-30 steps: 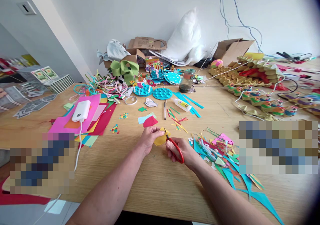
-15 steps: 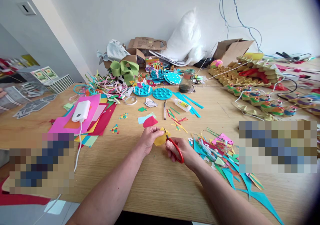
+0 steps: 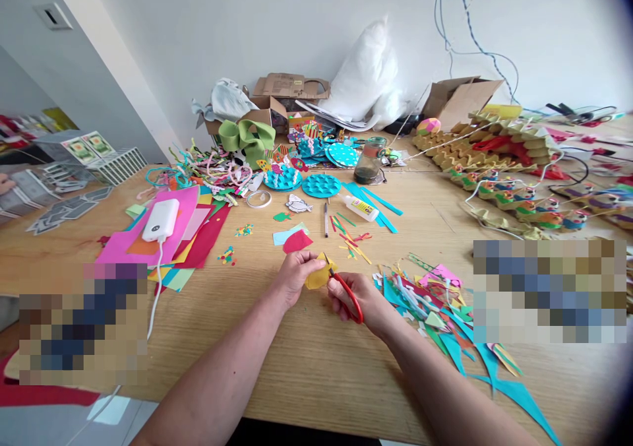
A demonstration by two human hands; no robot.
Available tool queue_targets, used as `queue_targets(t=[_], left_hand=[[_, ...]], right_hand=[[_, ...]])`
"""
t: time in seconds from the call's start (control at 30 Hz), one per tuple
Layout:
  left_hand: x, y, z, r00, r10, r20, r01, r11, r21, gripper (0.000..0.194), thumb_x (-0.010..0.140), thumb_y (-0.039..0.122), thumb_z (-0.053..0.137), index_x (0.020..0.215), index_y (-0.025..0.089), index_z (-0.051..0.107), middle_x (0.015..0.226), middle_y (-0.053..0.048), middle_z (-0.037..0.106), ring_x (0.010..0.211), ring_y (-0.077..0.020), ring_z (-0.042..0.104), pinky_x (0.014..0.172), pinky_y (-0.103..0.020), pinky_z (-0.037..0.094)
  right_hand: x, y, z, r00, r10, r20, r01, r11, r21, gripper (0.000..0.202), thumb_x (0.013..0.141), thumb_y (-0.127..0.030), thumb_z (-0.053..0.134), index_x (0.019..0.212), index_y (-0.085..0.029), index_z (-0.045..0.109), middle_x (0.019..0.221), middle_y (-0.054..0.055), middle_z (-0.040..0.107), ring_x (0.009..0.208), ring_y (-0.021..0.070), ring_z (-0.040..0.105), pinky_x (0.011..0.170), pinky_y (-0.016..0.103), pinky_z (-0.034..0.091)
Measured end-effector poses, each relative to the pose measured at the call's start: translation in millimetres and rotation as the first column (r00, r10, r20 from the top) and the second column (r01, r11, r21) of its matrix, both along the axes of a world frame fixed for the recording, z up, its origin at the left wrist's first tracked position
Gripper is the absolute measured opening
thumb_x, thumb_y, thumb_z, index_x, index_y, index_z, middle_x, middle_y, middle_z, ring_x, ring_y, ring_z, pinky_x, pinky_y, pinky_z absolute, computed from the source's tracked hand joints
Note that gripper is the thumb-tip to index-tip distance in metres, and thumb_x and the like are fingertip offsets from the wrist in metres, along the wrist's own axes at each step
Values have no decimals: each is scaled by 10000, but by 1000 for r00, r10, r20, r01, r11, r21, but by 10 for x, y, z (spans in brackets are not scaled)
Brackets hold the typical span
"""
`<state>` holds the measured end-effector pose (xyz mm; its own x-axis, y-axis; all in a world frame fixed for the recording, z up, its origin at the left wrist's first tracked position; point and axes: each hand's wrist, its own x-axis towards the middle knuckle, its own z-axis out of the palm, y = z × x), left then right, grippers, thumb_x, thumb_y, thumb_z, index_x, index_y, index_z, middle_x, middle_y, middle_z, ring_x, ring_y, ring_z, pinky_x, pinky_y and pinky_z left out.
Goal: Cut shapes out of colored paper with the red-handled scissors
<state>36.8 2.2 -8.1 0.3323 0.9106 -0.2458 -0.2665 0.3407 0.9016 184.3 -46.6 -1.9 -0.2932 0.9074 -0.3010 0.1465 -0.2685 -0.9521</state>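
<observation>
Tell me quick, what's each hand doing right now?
Left hand: closed, pinching the yellow paper.
Right hand: closed around the red handles of the scissors, blades at the paper.

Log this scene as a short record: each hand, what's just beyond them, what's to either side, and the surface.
Left hand: pinching yellow paper
Right hand: holding red-handled scissors, blades at the yellow paper
Beyond: red paper piece, pen, white bottle on its side
Left side: white device with cable, lying on coloured sheets
Right side: heap of paper scraps
Surface: wooden table
</observation>
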Motion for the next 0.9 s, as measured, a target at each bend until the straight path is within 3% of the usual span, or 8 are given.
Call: queue_targets(t=[0.9], left_hand=[[13,-17,25,1000,-5,17,5,1000,2,203,582,287,732,625,133,606,589,-2,614,520,-99,517,535,-230,363]], right_hand=[[-7,2,-13,1000,-11,-7,11,1000,-10,486,691,-629,621,653,-164,482,479,-34,541,354,67,459,350,165,287]])
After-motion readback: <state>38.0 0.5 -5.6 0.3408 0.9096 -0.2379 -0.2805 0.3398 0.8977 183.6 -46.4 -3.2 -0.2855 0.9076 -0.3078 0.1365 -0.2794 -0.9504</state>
